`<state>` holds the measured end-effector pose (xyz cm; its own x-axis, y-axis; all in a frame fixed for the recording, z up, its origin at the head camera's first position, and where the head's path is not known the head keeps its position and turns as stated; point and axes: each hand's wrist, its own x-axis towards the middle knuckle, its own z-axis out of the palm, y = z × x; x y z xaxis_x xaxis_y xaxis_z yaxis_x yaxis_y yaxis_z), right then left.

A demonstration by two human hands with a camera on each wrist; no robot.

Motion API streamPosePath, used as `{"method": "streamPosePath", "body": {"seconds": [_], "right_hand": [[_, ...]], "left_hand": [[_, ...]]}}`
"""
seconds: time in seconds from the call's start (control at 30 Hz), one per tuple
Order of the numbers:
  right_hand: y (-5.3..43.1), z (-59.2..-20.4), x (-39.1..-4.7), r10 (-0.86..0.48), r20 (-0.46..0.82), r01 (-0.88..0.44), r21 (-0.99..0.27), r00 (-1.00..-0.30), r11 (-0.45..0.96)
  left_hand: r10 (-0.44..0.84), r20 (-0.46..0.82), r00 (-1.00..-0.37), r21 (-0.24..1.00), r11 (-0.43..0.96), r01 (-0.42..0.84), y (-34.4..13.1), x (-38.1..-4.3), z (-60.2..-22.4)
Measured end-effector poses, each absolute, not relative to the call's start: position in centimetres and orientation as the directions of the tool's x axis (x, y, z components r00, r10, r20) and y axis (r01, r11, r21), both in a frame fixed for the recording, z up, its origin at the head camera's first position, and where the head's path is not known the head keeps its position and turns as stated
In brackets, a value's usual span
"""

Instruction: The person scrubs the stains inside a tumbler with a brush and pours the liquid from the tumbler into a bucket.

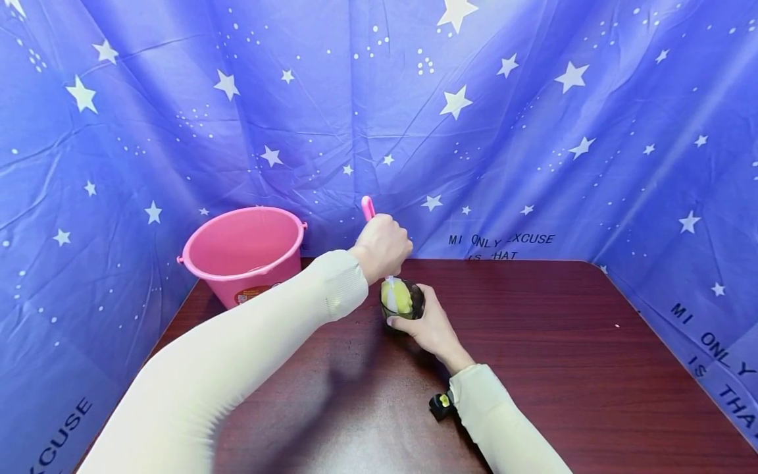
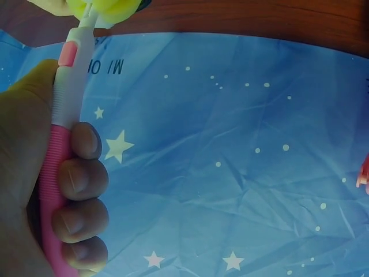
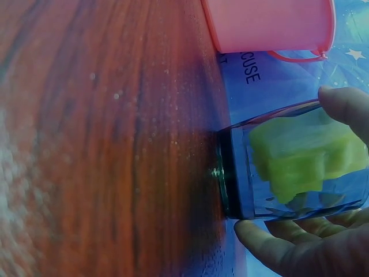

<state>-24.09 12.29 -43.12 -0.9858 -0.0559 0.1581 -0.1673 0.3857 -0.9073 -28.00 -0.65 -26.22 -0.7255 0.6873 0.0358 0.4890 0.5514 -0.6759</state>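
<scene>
My left hand grips the pink and white handle of a sponge cup brush, its fingers curled round it and the thumb along its side. The handle's pink end loop stands above the fist in the head view. Below, the brush's yellow-green sponge head sits inside a dark see-through glass. My right hand holds this glass from the right, thumb on one side and fingers on the other. In the right wrist view the sponge shows through the glass wall, and the glass base is right at the tabletop.
A pink bucket stands at the table's back left, beyond the left forearm. A small black device is at the right sleeve cuff. Blue star-printed cloth hangs behind and at both sides of the dark red wooden table.
</scene>
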Motion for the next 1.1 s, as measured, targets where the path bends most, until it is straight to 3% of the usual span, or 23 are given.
{"method": "streamPosePath", "body": {"seconds": [1.1], "right_hand": [[12.2, -43.0, -23.9, -0.051, 0.158, -0.165, -0.905, -0.986, 0.391]], "left_hand": [[0.597, 0.16, -0.786, -0.501, 0.735, 0.457, -4.0, -26.9, -26.7]]}}
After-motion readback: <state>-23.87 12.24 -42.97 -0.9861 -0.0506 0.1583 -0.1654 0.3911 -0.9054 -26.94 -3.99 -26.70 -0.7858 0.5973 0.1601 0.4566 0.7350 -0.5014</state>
